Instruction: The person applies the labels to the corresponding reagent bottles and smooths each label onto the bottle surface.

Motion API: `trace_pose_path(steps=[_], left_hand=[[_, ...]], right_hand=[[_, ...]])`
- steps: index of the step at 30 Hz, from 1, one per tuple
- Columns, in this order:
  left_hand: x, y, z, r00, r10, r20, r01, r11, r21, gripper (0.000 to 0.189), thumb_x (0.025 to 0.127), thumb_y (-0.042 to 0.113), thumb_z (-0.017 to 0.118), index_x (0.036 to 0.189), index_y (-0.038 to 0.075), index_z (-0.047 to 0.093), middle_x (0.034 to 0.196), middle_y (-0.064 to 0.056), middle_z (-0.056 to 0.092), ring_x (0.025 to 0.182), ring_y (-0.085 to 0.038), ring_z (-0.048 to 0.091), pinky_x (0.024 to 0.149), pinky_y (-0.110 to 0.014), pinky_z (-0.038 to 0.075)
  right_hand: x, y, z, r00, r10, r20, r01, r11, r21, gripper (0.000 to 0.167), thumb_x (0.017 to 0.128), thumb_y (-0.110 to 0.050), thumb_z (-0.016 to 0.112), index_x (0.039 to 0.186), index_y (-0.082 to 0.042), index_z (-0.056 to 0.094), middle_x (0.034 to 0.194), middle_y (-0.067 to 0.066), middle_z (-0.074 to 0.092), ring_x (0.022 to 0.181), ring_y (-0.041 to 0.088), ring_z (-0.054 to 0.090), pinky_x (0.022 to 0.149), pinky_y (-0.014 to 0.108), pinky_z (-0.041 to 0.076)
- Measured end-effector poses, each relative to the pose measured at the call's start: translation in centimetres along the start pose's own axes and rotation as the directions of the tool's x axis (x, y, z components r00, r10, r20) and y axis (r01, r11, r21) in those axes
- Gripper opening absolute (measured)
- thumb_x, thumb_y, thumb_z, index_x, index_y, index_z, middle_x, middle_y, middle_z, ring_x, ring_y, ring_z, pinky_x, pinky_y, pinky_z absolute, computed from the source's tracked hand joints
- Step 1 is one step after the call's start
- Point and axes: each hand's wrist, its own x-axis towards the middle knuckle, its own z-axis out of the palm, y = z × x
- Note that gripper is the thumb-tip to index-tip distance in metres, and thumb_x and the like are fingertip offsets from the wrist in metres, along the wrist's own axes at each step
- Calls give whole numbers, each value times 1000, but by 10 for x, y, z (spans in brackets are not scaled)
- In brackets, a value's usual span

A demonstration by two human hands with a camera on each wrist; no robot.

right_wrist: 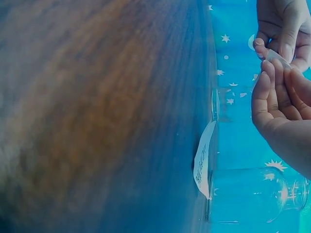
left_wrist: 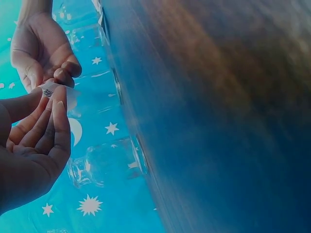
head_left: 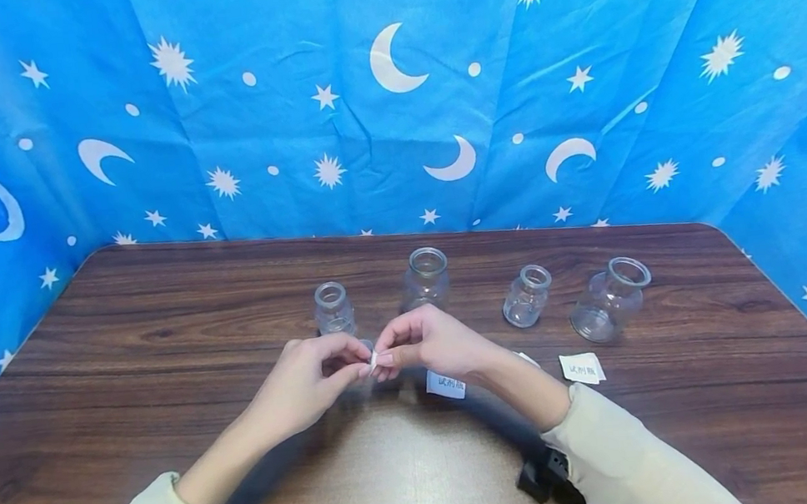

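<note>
A small white paper label (head_left: 374,361) with dark print is held between both hands over the table. My left hand (head_left: 304,382) pinches one side of it between thumb and fingertips. From the other side, my right hand (head_left: 439,342) pinches it too, fingertips close to the left ones. In the left wrist view the label (left_wrist: 50,91) looks thin and partly see-through. Just behind the fingers, a small glass jar (head_left: 336,315) stands upright without a lid. Another glass piece lies mostly hidden behind the fingertips. A printed label (head_left: 446,385) rests on the table below the right wrist.
A larger glass jar (head_left: 426,285) stands behind the right hand. Farther right are a small jar (head_left: 527,304) and a wide jar (head_left: 603,310). More printed labels (head_left: 581,368) lie in front of them on the wooden table (head_left: 157,341). A blue curtain (head_left: 318,52) hangs behind.
</note>
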Motion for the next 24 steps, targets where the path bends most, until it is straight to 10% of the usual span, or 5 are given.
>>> trace_pose_path(steps=[24], left_hand=[[0, 0, 1, 1000, 5, 1, -5, 999, 32, 5, 83, 5, 65, 87, 8, 65, 76, 6, 65, 73, -6, 60, 69, -26, 49]], right_hand=[[0, -2, 1, 1000, 11, 15, -11, 1000, -1, 11, 88, 6, 53, 90, 13, 60, 84, 26, 63, 78, 28, 63, 73, 43, 50]])
